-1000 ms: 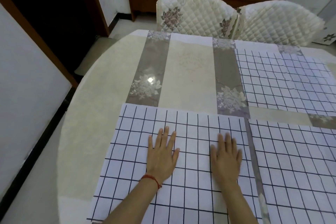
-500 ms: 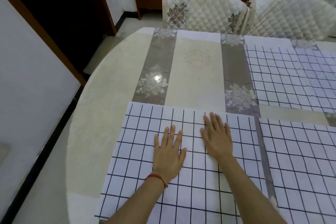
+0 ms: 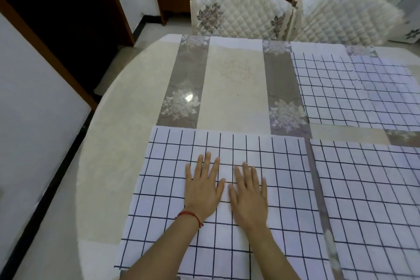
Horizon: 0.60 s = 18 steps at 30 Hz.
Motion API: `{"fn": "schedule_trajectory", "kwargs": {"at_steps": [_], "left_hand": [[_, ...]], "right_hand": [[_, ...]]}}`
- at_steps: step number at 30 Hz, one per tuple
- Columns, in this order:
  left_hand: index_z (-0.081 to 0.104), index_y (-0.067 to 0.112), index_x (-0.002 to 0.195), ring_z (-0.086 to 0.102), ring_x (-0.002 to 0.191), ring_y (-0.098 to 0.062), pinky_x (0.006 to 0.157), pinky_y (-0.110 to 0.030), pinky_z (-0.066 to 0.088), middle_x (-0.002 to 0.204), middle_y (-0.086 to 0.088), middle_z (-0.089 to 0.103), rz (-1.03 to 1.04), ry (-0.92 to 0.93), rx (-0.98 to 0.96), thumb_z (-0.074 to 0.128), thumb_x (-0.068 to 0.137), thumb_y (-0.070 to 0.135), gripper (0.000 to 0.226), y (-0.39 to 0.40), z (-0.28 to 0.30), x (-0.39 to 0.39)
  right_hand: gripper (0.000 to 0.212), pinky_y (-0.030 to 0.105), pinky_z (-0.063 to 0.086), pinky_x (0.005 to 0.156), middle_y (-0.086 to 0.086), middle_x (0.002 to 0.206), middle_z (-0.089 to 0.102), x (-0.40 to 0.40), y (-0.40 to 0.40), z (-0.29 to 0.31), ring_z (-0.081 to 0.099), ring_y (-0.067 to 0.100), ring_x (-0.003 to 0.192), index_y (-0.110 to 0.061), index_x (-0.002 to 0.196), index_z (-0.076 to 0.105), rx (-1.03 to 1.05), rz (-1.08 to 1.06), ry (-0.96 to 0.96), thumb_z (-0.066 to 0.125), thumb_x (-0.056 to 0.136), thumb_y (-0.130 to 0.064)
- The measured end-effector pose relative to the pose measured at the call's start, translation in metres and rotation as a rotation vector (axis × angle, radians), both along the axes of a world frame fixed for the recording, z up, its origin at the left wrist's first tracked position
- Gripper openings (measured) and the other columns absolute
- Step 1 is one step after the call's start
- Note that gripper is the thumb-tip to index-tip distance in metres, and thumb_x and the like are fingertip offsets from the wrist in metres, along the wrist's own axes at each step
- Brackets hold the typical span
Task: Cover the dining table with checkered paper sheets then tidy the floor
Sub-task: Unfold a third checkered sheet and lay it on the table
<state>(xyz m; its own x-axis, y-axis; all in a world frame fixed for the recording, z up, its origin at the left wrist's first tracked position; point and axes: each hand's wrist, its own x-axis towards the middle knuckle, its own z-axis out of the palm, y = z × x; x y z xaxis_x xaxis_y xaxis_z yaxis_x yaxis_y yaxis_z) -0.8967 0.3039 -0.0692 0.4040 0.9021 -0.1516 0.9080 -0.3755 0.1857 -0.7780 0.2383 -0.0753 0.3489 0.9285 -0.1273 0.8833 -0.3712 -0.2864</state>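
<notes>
Now both hands lie flat, palms down, side by side on the same checkered paper sheet (image 3: pixel 227 188), fingers straight and a little spread, holding nothing. The left hand (image 3: pixel 203 185) wears a red string bracelet (image 3: pixel 189 216) at the wrist, and its thumb almost meets the thumb of the right hand (image 3: pixel 248 193). Both press near the middle of the sheet, which spreads out to either side of them and lies on the dining table (image 3: pixel 127 138).

Just to the right of the right hand's sheet, parted from it by a narrow grey strip of tablecloth, lies a second checkered sheet (image 3: pixel 368 200). Beyond that one, farther from the hands and off to the right, lies a third checkered sheet (image 3: pixel 354 88); a band of bare cloth runs between the two.

Straight ahead of the fingertips the floral tablecloth (image 3: pixel 234 88) is uncovered, with beige and grey stripes. Past the table's far edge stand two quilted chairs (image 3: pixel 238 11), close together. Left of the left hand, the uncovered rounded end of the table curves away toward the floor (image 3: pixel 45 223).
</notes>
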Motion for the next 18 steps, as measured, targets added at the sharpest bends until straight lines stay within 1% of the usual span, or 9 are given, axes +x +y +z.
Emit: {"fn": "schedule_trajectory", "kwargs": {"at_steps": [2, 4, 6, 8, 10, 12, 15, 16, 18], "left_hand": [[-0.001, 0.029, 0.146, -0.005, 0.145, -0.023, 0.113, -0.051, -0.009, 0.156, 0.001, -0.007, -0.005, -0.01, 0.002, 0.004, 0.09, 0.053, 0.061, 0.0, -0.005, -0.001], [-0.009, 0.03, 0.144, -0.012, 0.144, -0.021, 0.113, -0.048, -0.013, 0.155, 0.003, -0.014, -0.004, -0.029, 0.009, 0.009, 0.093, 0.052, 0.059, 0.001, -0.009, -0.002], [-0.013, 0.031, 0.142, -0.012, 0.144, -0.021, 0.113, -0.048, -0.013, 0.153, 0.003, -0.016, -0.001, -0.043, 0.013, 0.015, 0.095, 0.051, 0.059, 0.0, -0.01, -0.003], [-0.016, 0.031, 0.14, -0.012, 0.144, -0.02, 0.114, -0.047, -0.013, 0.151, 0.004, -0.02, -0.005, -0.042, 0.013, 0.014, 0.095, 0.05, 0.058, 0.0, -0.011, -0.003], [-0.02, 0.031, 0.138, -0.014, 0.144, -0.019, 0.113, -0.047, -0.014, 0.151, 0.004, -0.021, -0.007, -0.039, 0.013, 0.013, 0.095, 0.05, 0.058, 0.0, -0.012, -0.003], [-0.019, 0.031, 0.139, -0.014, 0.144, -0.019, 0.113, -0.047, -0.015, 0.152, 0.004, -0.02, -0.011, -0.039, 0.019, 0.012, 0.095, 0.05, 0.057, 0.0, -0.012, -0.003], [-0.014, 0.029, 0.143, -0.011, 0.145, -0.019, 0.114, -0.047, -0.013, 0.154, 0.003, -0.016, -0.032, -0.039, 0.005, 0.013, 0.095, 0.049, 0.058, 0.0, -0.01, -0.004], [-0.012, 0.028, 0.144, -0.011, 0.145, -0.019, 0.114, -0.047, -0.012, 0.156, 0.002, -0.013, -0.038, -0.046, -0.006, 0.014, 0.096, 0.048, 0.058, 0.0, -0.009, -0.004], [-0.006, 0.027, 0.146, -0.01, 0.145, -0.019, 0.115, -0.045, -0.012, 0.157, 0.0, -0.009, -0.044, -0.09, -0.03, 0.018, 0.096, 0.047, 0.059, -0.001, -0.005, -0.006]], "right_hand": [[0.054, 0.035, -0.014, 0.116, -0.01, 0.153, -0.016, 0.018, -0.014, -0.002, -0.021, 0.007, 0.139, -0.034, 0.141, -0.011, -0.021, -0.067, -0.026, 0.019, 0.097, -0.045], [0.054, 0.035, -0.014, 0.117, -0.01, 0.154, -0.018, 0.035, -0.029, -0.002, -0.023, 0.006, 0.139, -0.036, 0.139, -0.017, -0.053, -0.146, -0.026, 0.015, 0.097, -0.047], [0.053, 0.034, -0.015, 0.116, -0.011, 0.153, -0.017, 0.046, -0.041, 0.001, -0.022, 0.006, 0.139, -0.037, 0.14, -0.015, -0.051, -0.225, -0.017, 0.009, 0.094, -0.049], [0.054, 0.033, -0.015, 0.116, -0.012, 0.153, -0.016, 0.051, -0.049, 0.004, -0.021, 0.005, 0.139, -0.037, 0.14, -0.012, -0.041, -0.253, -0.002, 0.008, 0.092, -0.05], [0.052, 0.034, -0.015, 0.116, -0.011, 0.155, -0.014, 0.051, -0.051, 0.004, -0.022, 0.005, 0.139, -0.036, 0.14, -0.013, -0.036, -0.253, 0.001, 0.012, 0.096, -0.048], [0.054, 0.035, -0.015, 0.116, -0.009, 0.156, -0.013, 0.052, -0.051, 0.005, -0.022, 0.006, 0.139, -0.035, 0.141, -0.014, -0.036, -0.252, 0.001, 0.016, 0.097, -0.046], [0.055, 0.036, -0.013, 0.116, -0.007, 0.157, -0.01, 0.055, -0.05, 0.012, -0.019, 0.007, 0.141, -0.03, 0.145, -0.005, -0.058, -0.223, 0.05, 0.021, 0.098, -0.042], [0.055, 0.037, -0.011, 0.117, -0.005, 0.158, -0.007, 0.057, -0.049, 0.016, -0.014, 0.008, 0.143, -0.028, 0.147, 0.001, -0.064, -0.218, 0.094, 0.024, 0.099, -0.04], [0.054, 0.04, 0.001, 0.119, 0.001, 0.158, 0.007, 0.06, -0.046, 0.03, 0.001, 0.015, 0.146, -0.02, 0.147, 0.017, -0.03, -0.246, 0.194, 0.032, 0.098, -0.036]]}}
